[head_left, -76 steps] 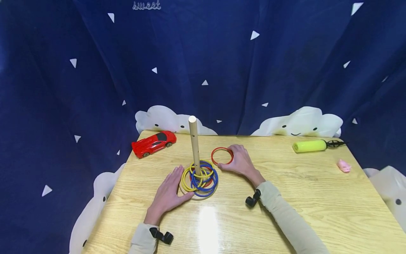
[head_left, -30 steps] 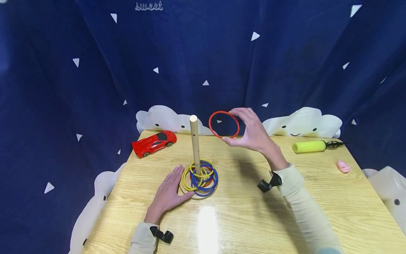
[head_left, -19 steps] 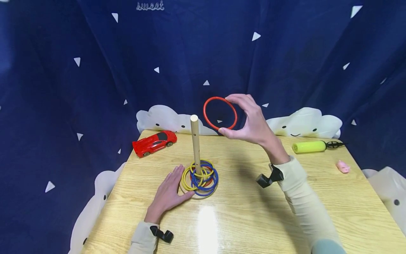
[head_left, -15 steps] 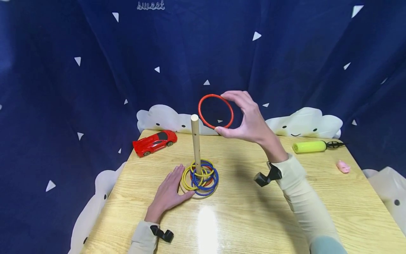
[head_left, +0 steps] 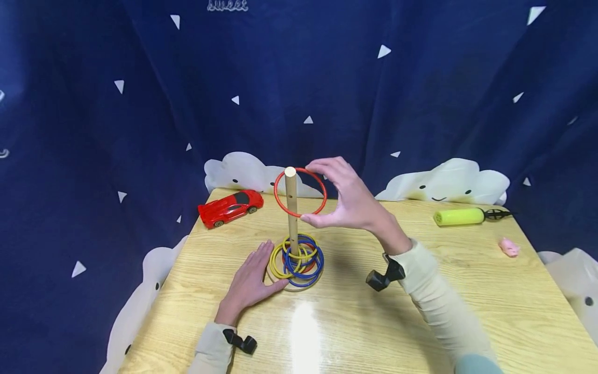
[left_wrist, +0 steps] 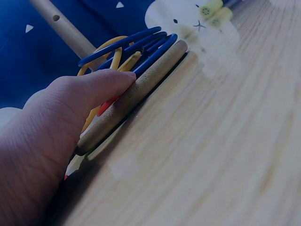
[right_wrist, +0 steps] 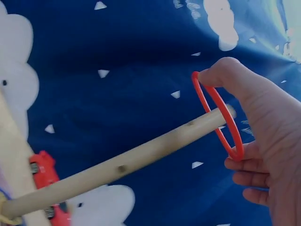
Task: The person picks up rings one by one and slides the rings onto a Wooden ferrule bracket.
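A wooden peg (head_left: 293, 223) stands upright on a round wooden base (left_wrist: 155, 70). Several yellow, blue and red rings lie around its foot, among them a blue ring (head_left: 322, 264) and a yellow ring (head_left: 272, 259). My right hand (head_left: 351, 202) pinches a red ring (head_left: 275, 192) between thumb and fingers. This ring is around the peg just under its top; the right wrist view shows the peg passing through it. My left hand (head_left: 251, 280) rests at the base's left side, fingers straight, thumb pressing on its near rim beside the rings.
A red toy car (head_left: 231, 208) sits at the table's back left. At the right lie a yellow-green hand pump (head_left: 460, 216) with a black end and a small pink toy (head_left: 509, 247). A dark blue curtain (head_left: 336, 78) hangs behind the table.
My right hand picked the red ring off the table, raised it beside the peg, then moved left and down, bringing it over the peg's top. The left hand stayed at the base.
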Demonstrator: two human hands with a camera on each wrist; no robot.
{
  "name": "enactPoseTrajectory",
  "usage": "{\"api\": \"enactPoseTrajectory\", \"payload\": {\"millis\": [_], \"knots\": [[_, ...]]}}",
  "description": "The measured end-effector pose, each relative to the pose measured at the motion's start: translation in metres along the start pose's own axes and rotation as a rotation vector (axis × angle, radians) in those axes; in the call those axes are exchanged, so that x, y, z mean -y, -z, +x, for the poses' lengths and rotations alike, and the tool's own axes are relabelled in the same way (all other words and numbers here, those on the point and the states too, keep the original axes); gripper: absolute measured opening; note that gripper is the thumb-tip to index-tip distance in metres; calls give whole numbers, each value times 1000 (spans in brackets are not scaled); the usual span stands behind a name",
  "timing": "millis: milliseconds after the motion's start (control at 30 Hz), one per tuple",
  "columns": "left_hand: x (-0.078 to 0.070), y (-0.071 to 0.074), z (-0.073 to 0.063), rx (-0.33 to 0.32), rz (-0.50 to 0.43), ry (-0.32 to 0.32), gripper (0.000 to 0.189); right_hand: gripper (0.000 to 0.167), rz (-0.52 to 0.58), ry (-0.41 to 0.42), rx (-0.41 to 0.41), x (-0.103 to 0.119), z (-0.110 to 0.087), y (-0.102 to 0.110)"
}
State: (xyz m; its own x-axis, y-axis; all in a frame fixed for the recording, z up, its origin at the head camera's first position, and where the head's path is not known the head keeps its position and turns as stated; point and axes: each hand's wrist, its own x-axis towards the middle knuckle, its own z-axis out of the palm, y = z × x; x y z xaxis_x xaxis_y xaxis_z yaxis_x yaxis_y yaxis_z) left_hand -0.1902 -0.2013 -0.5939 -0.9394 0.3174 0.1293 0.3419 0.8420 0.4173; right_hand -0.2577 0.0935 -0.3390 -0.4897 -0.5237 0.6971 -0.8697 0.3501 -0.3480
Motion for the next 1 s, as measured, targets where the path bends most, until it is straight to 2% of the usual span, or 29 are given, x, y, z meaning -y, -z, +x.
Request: {"api": "enactPoseTrajectory", "payload": {"millis": [333,467,667,1000], "knots": [[-2,1,-1,-3,11,-6,113,89,-51,-151,192,-18,-57,-58],[-2,1,-1,3,9,-6,113,90,-60,-210,243,-25,-77,-78],[-2,-2,-3,-2,0,-3,113,92,-98,-267,280,-39,-100,-101],[-6,-1,-1,-25,-11,-28,112,97,-138,-270,300,-54,-126,-126]]}}
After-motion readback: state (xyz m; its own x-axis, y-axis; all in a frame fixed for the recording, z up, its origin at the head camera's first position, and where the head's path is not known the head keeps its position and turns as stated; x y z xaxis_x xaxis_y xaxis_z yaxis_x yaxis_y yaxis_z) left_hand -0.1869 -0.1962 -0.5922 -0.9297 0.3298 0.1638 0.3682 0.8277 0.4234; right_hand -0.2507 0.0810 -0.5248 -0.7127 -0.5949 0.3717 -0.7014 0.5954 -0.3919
